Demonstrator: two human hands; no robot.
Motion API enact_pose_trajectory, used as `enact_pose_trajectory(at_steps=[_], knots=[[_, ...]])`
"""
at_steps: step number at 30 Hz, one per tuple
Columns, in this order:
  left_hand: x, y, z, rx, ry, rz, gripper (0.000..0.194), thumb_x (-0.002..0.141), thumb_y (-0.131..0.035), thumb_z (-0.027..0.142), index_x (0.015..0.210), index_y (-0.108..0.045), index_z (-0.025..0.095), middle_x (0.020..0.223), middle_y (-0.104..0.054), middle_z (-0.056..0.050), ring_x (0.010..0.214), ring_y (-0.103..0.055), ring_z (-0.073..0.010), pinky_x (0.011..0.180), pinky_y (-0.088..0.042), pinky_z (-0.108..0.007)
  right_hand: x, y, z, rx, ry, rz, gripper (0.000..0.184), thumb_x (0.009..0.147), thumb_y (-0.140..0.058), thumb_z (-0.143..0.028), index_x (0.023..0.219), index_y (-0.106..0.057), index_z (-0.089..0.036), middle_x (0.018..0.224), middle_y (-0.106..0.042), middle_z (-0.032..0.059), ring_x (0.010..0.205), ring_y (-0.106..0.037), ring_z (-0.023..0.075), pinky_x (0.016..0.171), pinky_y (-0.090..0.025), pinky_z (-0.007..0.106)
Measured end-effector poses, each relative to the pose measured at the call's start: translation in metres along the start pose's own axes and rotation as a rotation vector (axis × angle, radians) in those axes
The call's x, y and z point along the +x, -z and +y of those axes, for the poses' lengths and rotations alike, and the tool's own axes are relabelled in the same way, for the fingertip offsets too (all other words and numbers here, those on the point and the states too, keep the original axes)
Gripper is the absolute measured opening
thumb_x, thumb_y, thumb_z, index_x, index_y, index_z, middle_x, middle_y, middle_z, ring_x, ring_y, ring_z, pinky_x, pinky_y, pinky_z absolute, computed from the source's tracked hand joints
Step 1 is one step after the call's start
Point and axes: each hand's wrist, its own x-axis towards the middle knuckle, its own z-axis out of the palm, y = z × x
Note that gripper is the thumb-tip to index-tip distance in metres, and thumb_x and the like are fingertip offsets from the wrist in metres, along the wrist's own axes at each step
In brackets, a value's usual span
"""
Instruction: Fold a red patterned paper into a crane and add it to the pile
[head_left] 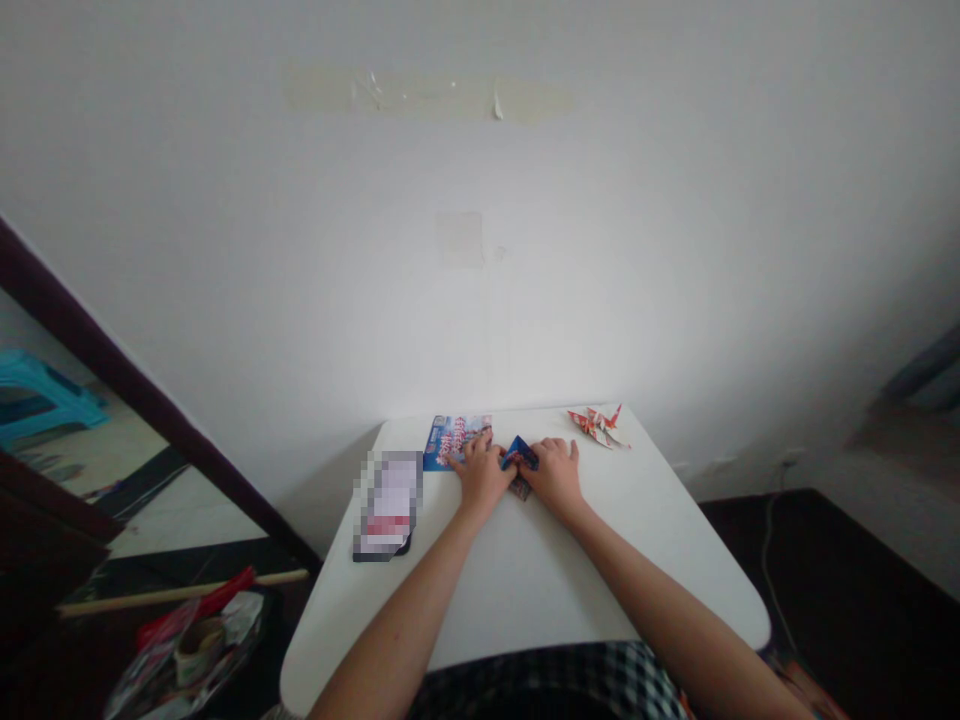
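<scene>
Both of my hands meet over a small piece of folded blue printed paper (519, 452) on the white table. My left hand (481, 472) pinches its left side, the outer fingers reaching over a flat printed sheet (442, 440). On the other side, my right hand (553, 472) grips the paper's right part with bent fingers. A blue point of the paper sticks up between the hands, and a darker printed part shows below. The fingertips cover much of the folds.
A phone-like device (388, 505), blurred out, lies at the left of the white table (517, 600). Folded red-and-white paper shapes (598, 426) lie at the far right. The wall (525, 320) rises behind the table. A bin with rubbish (199, 650) stands on the floor at left.
</scene>
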Motion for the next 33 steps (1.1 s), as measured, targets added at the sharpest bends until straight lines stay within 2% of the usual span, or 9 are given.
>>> enact_pose_trajectory(at_steps=[12, 18, 22, 28, 33], knots=[[0.001, 0.005, 0.006, -0.002, 0.043, -0.014, 0.020, 0.083, -0.067, 0.030, 0.100, -0.076, 0.026, 0.156, -0.054, -0.005, 0.143, -0.043, -0.0337, 0.121, -0.018, -0.073, 0.002, -0.002, 0.003, -0.002, -0.010, -0.001, 0.018, 0.095, -0.062, -0.033, 0.105, -0.074, -0.024, 0.111, -0.072, 0.0119, 0.120, -0.054, 0.0312, 0.119, -0.020, 0.059], [0.001, 0.009, 0.004, -0.040, 0.033, -0.023, 0.020, 0.084, -0.067, 0.030, 0.100, -0.077, 0.028, 0.155, -0.055, -0.004, 0.143, -0.042, -0.0368, 0.118, -0.016, -0.079, 0.004, -0.003, 0.013, 0.042, 0.023, -0.027, 0.017, 0.095, -0.060, -0.029, 0.103, -0.074, -0.023, 0.110, -0.071, 0.0100, 0.120, -0.054, 0.0287, 0.116, -0.024, 0.056], [0.000, 0.009, 0.001, -0.038, 0.029, -0.018, 0.020, 0.085, -0.067, 0.031, 0.101, -0.077, 0.028, 0.155, -0.056, -0.004, 0.143, -0.041, -0.0368, 0.118, -0.015, -0.080, 0.007, 0.000, 0.029, 0.112, 0.128, -0.092, 0.020, 0.093, -0.063, -0.034, 0.102, -0.076, -0.023, 0.105, -0.072, 0.0071, 0.117, -0.055, 0.0264, 0.115, -0.028, 0.049], [0.000, 0.008, 0.000, -0.024, 0.022, -0.028, 0.021, 0.084, -0.068, 0.031, 0.102, -0.078, 0.029, 0.153, -0.057, -0.004, 0.142, -0.042, -0.0371, 0.118, -0.017, -0.078, 0.012, 0.004, 0.052, 0.214, 0.269, -0.138, 0.033, 0.085, -0.071, -0.028, 0.118, -0.074, -0.025, 0.115, -0.072, 0.0058, 0.117, -0.058, 0.0245, 0.111, -0.035, 0.042], [0.000, 0.010, -0.002, -0.047, 0.021, -0.028, 0.017, 0.085, -0.068, 0.031, 0.099, -0.078, 0.029, 0.153, -0.057, -0.003, 0.143, -0.041, -0.0366, 0.118, -0.016, -0.078, 0.015, 0.004, 0.058, 0.255, 0.290, -0.146, 0.032, 0.083, -0.075, -0.030, 0.114, -0.076, -0.026, 0.115, -0.073, 0.0056, 0.114, -0.062, 0.0238, 0.107, -0.041, 0.038]])
